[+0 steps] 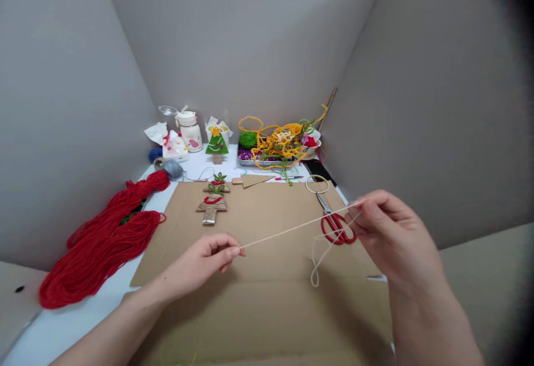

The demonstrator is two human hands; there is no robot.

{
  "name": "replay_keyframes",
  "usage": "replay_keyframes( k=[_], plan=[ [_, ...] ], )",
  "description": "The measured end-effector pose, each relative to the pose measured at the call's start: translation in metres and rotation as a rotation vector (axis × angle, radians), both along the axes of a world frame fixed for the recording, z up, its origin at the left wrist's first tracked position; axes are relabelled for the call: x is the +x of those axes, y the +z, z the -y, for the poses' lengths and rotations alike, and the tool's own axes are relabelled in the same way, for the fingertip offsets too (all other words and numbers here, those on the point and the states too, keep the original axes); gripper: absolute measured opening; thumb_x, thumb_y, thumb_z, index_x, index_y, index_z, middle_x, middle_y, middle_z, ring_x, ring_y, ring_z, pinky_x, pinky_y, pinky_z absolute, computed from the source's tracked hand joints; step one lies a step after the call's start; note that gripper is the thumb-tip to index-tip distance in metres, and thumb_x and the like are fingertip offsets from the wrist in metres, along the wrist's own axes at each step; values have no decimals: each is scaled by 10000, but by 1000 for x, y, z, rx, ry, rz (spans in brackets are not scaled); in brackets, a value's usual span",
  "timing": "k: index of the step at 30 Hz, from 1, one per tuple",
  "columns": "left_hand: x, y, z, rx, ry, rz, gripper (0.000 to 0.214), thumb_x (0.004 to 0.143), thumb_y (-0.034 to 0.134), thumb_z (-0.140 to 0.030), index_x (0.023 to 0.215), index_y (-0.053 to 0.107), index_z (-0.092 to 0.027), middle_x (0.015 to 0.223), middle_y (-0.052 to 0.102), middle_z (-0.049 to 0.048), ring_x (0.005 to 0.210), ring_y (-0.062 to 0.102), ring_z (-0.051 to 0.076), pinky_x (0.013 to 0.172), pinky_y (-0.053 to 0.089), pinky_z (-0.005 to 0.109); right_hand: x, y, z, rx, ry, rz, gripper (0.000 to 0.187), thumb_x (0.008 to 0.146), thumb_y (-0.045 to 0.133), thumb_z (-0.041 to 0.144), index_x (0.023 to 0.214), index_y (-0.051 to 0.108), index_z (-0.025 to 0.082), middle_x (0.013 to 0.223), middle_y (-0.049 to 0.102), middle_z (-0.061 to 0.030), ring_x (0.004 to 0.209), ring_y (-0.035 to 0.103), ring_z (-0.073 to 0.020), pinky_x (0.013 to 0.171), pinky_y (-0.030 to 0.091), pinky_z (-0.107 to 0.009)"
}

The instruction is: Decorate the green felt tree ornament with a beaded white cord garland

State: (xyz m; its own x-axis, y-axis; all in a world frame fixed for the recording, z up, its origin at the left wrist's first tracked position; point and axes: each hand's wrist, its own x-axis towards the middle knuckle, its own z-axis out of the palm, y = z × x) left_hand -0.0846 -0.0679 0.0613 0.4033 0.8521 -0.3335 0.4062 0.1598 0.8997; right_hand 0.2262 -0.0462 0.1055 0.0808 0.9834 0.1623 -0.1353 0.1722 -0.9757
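A thin cream string (287, 231) is stretched taut on a slant between my two hands, above a sheet of brown cardboard (267, 260). My left hand (212, 255) pinches its lower end between thumb and forefinger. Higher up and to the right, my right hand (386, 230) pinches the other end, and a loose loop of string dangles below its fingers. Behind that loop lie scissors with red handles (337, 228). A pale ring (317, 183) is by the scissors' tips. Two small twine-wrapped trees (212, 206) with red beads and green bows rest on the cardboard, left of centre.
Red yarn skeins (108, 238) line the left side. At the back stand a white bottle (191, 132), a green felt tree (217, 144) and a metal tray (267, 161) heaped with yarn and beads. A cardboard tree cutout (252, 180) and a red pen (289, 177) lie before the tray. Grey walls enclose the table.
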Motion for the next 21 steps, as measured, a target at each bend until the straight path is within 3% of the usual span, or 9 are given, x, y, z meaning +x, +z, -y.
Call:
replay_keyframes(
  k=[4, 9, 14, 16, 18, 21],
  plan=[
    [6, -13, -5, -54, -20, 15, 409, 838, 452, -526, 932, 615, -163, 599, 416, -51, 522, 316, 82, 503, 231, 208, 9, 36, -20, 242, -83, 6, 101, 769, 679, 305, 714, 624, 240, 532, 364, 24, 493, 326, -101, 481, 276, -253],
    [24, -33, -17, -64, -6, 32, 442, 810, 463, -547, 906, 601, -138, 552, 387, -63, 478, 273, 78, 471, 196, 213, 25, 83, -72, 494, -172, 133, 149, 828, 633, 314, 760, 584, 191, 502, 256, 74, 434, 272, -52, 489, 281, -243],
    [45, -49, -33, 34, -17, -10, 415, 810, 464, -519, 842, 604, -129, 546, 411, -53, 496, 340, 90, 493, 265, 217, 51, 130, -144, 625, -557, 388, 399, 866, 464, 441, 926, 597, 69, 515, 315, 91, 432, 286, 12, 509, 238, -255],
    [52, -55, -40, 117, -22, -34, 394, 823, 449, -495, 840, 611, -136, 553, 445, -41, 526, 391, 106, 519, 301, 224, 64, 147, -175, 646, -683, 489, 557, 840, 351, 490, 959, 601, 7, 574, 438, 45, 468, 355, 21, 510, 237, -253],
    [58, -61, -47, 220, -22, -53, 364, 836, 439, -463, 838, 622, -148, 611, 532, -11, 597, 465, 130, 572, 350, 236, 75, 159, -204, 658, -740, 582, 583, 813, 388, 492, 971, 602, -27, 694, 563, -35, 539, 418, 10, 524, 258, -235],
    [63, -71, -53, 342, -11, -61, 320, 856, 423, -407, 826, 631, -166, 782, 646, 33, 749, 552, 165, 690, 403, 257, 87, 167, -238, 663, -780, 703, 562, 826, 418, 440, 958, 607, -72, 812, 620, -122, 627, 474, -15, 556, 287, -222]
  ],
)
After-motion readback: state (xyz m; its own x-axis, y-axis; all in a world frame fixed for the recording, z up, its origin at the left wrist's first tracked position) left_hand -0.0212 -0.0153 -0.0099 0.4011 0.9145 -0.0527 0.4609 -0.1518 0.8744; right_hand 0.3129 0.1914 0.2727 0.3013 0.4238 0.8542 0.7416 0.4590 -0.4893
